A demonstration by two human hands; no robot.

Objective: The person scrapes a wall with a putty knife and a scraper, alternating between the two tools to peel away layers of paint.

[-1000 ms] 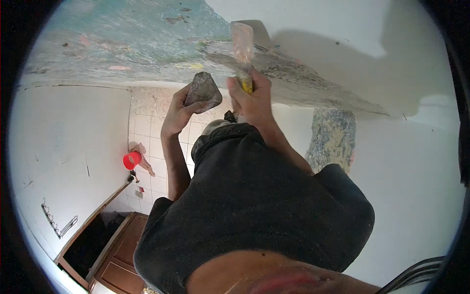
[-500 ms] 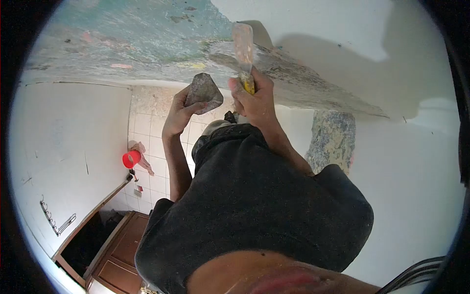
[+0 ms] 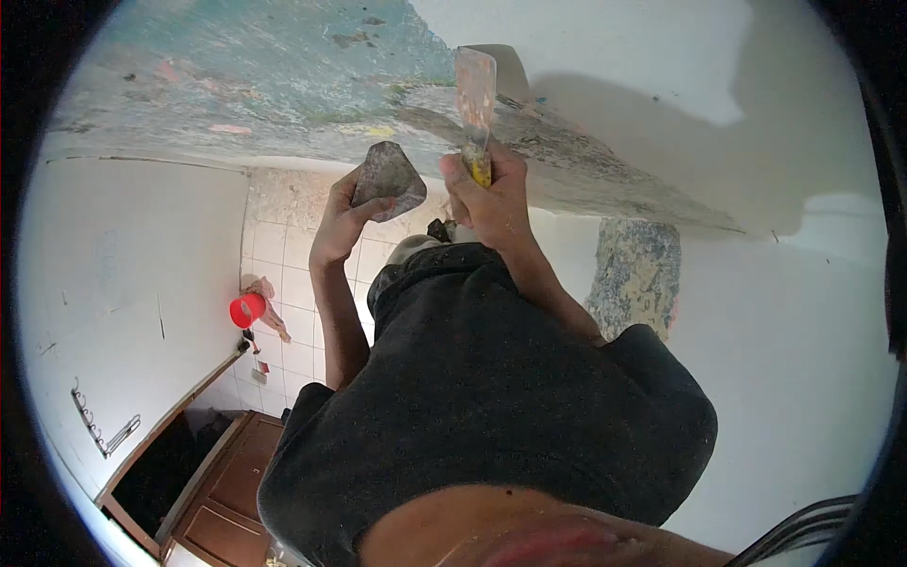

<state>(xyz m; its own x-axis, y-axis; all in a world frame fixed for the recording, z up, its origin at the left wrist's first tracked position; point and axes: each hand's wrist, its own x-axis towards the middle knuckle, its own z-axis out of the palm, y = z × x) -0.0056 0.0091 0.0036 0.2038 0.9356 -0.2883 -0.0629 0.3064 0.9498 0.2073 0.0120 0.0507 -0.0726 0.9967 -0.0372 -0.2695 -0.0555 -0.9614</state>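
Observation:
My left hand (image 3: 338, 222) is closed around a grey, rough-faced flat piece (image 3: 389, 180) with cut-off corners, thumb across its lower edge. What it is made of I cannot tell. Beside it, my right hand (image 3: 493, 200) grips a putty knife (image 3: 476, 90) by its yellow handle, blade pointing up and smeared with pale and pinkish residue. Both hands are in front of my body, a short gap between them. Behind the blade runs the wall, with a scraped, patchy green-grey area (image 3: 283, 71) meeting smooth white paint (image 3: 605, 47).
Another bare, rough patch (image 3: 638, 274) shows on the wall to the right. On the tiled floor (image 3: 298, 246) at left stand a red bucket (image 3: 248, 310), a pinkish cloth (image 3: 274, 317) and small tools. A brown wooden door (image 3: 231, 487) and wall hooks (image 3: 90, 420) are at lower left.
The view has shifted slightly. Both hands keep their holds; the putty knife blade has moved a little to the right and down in view.

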